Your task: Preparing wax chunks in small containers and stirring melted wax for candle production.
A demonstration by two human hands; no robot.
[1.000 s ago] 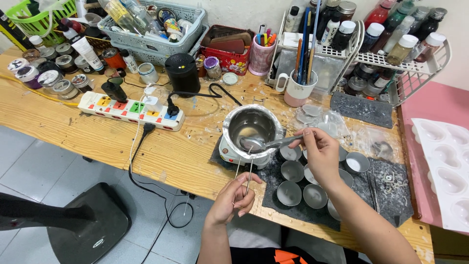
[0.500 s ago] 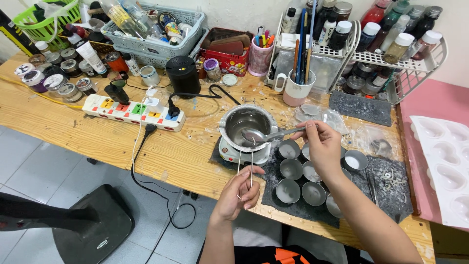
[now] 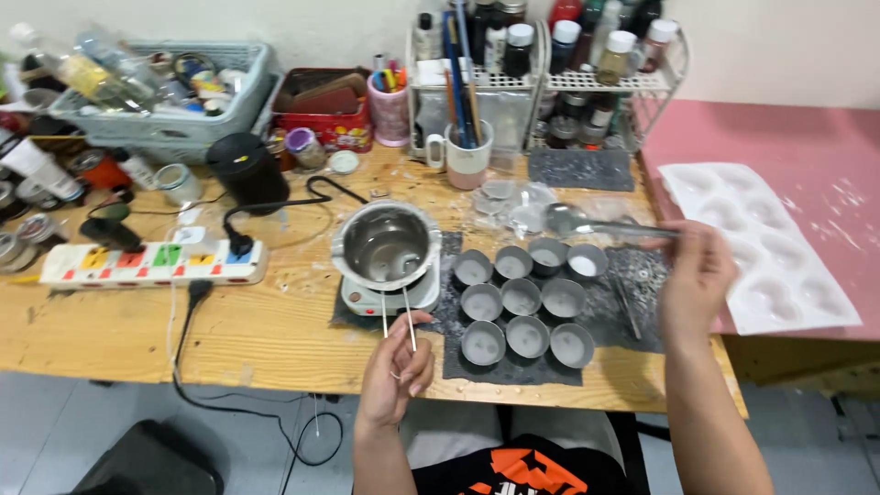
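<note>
My right hand [image 3: 694, 275] holds a metal spoon [image 3: 587, 223] by its handle, with the bowl of the spoon hovering over the far end of a group of several small round metal tins [image 3: 522, 312] on a dark mat [image 3: 614, 302]. My left hand [image 3: 396, 367] grips the thin wire handle of a steel pot [image 3: 385, 246], which rests on a small white hot plate [image 3: 392, 295]. The pot looks nearly empty inside.
A white power strip [image 3: 151, 263] with a black cable lies to the left. A black cylinder [image 3: 246, 170], baskets of jars, a red tin, cups of brushes and a wire rack of bottles line the back. A white mould tray [image 3: 761, 243] sits on the pink surface at right.
My right hand has lifted the spoon out of the pot and carried it to the right, over the tins. My left hand stays on the pot's wire handle.
</note>
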